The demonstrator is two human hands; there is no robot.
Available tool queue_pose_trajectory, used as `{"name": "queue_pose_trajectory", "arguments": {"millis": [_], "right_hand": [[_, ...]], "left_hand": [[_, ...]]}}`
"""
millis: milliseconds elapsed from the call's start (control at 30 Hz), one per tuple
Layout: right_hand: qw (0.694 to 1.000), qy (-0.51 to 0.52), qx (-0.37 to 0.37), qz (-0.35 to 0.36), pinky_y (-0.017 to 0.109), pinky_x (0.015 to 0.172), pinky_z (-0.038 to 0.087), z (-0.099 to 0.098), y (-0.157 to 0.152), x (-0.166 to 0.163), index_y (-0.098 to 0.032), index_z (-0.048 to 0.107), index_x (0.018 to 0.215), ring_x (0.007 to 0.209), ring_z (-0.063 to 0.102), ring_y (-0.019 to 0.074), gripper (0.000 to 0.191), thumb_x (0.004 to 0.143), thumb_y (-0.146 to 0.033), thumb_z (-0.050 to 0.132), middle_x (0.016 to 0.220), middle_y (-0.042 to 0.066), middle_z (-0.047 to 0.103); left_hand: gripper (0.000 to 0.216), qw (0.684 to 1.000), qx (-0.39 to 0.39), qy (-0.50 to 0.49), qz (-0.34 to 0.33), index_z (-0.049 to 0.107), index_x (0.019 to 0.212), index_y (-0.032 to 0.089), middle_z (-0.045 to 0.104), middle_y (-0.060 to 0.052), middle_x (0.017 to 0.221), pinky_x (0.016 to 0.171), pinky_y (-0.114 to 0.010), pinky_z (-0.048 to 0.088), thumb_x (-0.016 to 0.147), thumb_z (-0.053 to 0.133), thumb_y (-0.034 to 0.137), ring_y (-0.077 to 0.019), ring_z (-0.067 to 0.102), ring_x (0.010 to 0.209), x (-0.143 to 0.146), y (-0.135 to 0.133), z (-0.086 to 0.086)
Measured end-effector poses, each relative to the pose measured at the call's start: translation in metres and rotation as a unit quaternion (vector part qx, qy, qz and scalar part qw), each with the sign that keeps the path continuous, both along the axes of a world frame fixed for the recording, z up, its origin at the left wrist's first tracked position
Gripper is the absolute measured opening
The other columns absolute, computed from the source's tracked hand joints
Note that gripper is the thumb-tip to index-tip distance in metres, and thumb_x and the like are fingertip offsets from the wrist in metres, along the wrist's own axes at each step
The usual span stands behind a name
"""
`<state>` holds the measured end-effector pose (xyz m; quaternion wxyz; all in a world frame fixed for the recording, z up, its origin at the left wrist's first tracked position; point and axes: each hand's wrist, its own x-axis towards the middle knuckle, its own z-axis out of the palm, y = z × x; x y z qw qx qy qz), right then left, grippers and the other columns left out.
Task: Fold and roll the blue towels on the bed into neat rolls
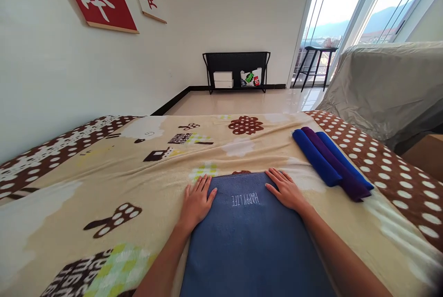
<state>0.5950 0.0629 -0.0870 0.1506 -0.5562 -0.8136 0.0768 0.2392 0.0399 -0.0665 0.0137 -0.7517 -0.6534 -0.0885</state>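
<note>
A blue-grey towel [249, 237] with "HAPPY LIFE" stitched near its far end lies flat in front of me, its near end running out of the picture. My left hand [198, 199] rests on the towel's far left corner, fingers stretched out and palm down. On the far right corner lies my right hand [284, 188], also flat with its fingers apart. Both hands press on the cloth without gripping it. Beneath everything is a cream blanket [155, 214] printed with mushrooms, sheep and lettering.
To the right lie rolled cloths, a blue roll [316, 156], a purple roll [335, 165] and another blue one behind. A plastic-covered piece of furniture [391, 80] stands beyond the blanket's dotted edge. A black rack [237, 62] and a stool [320, 52] are farther back.
</note>
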Motion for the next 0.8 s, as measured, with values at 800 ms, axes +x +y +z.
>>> {"name": "queue_pose_trajectory", "arguments": {"millis": [800], "right_hand": [[0.945,-0.12,0.257,0.166,0.024,0.1,0.05,0.008,-0.285,0.038,-0.018,0.026,0.158,0.122,0.061,0.016,0.077,0.092,-0.044,0.059,0.141,0.001,0.055]], "left_hand": [[0.048,0.919,0.241,0.173,-0.261,0.062,0.134,0.029,0.064,0.002,0.137,0.121,-0.034,0.021,0.093,0.048,0.051,-0.0177,0.051,0.129,-0.034,-0.263,-0.011]]}}
